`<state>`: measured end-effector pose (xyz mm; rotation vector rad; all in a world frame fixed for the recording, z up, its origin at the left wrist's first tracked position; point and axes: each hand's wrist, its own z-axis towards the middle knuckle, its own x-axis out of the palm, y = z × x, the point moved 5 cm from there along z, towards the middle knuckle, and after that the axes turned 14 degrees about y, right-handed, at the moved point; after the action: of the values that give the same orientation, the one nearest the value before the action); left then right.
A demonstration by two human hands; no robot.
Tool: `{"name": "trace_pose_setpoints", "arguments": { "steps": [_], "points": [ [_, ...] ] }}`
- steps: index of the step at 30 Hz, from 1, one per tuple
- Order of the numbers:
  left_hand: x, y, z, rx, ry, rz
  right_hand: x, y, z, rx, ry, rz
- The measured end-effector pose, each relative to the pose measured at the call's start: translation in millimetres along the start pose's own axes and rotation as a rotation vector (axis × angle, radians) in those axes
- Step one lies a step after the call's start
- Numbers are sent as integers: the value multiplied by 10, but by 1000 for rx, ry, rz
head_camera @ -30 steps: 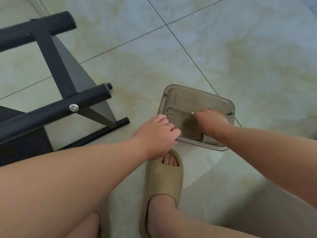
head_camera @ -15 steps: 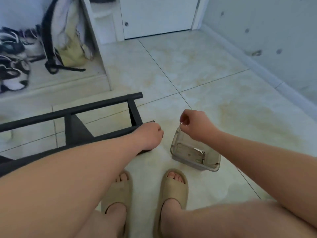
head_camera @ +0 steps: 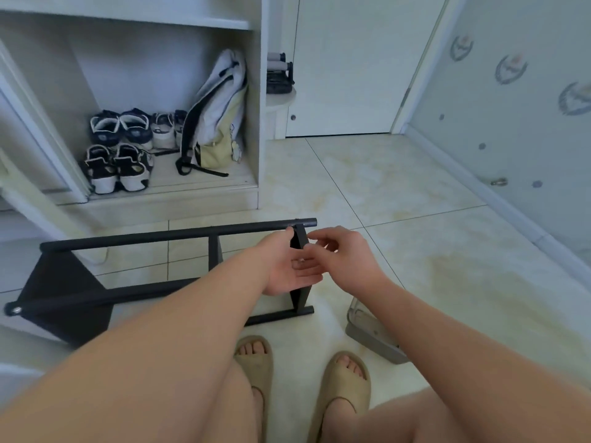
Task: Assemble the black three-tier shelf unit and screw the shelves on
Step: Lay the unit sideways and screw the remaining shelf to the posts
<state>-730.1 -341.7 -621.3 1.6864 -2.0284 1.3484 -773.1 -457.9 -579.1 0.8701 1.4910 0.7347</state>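
Note:
The black shelf frame point(head_camera: 179, 233) lies on its side on the tiled floor in front of me, with black panels at its left end and near its right end. My left hand point(head_camera: 287, 266) is held palm up over the frame's right end, fingers straight, thumb against the top bar. A small pale piece point(head_camera: 300, 260), perhaps a screw, seems to lie on that palm. My right hand point(head_camera: 348, 260) hovers just to the right, its curled fingertips meeting the left hand's fingers. Blur hides whether it pinches anything.
A grey translucent parts box point(head_camera: 371, 337) sits on the floor under my right forearm. My feet in beige slippers point(head_camera: 256, 362) are below the frame. Behind it, a white cupboard holds shoes point(head_camera: 118, 148) and a backpack point(head_camera: 217, 116). A door point(head_camera: 345, 75) and a wall point(head_camera: 511, 123) close the back and right.
My right hand left the parts box with something small pinched and came up to meet my left hand. My left hand turned palm up by the frame's right end. My view lifted.

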Motion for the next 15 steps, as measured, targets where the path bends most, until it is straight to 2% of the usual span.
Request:
{"name": "trace_pose_setpoints", "arguments": {
  "steps": [5, 9, 12, 15],
  "points": [
    [-253, -42, 21, -11, -132, 43, -64, -175, 170, 110, -23, -134],
    [-451, -130, 185, -5, -201, 188, -16, -618, 330, 308, 115, -304],
    [-544, -169, 341, -19, -290, 462, 33, -901, 419, 395, 274, -486],
    [-624, -285, 517, 39, -405, 931, 34, -1086, 565, 428, 333, -600]
  ]
}}
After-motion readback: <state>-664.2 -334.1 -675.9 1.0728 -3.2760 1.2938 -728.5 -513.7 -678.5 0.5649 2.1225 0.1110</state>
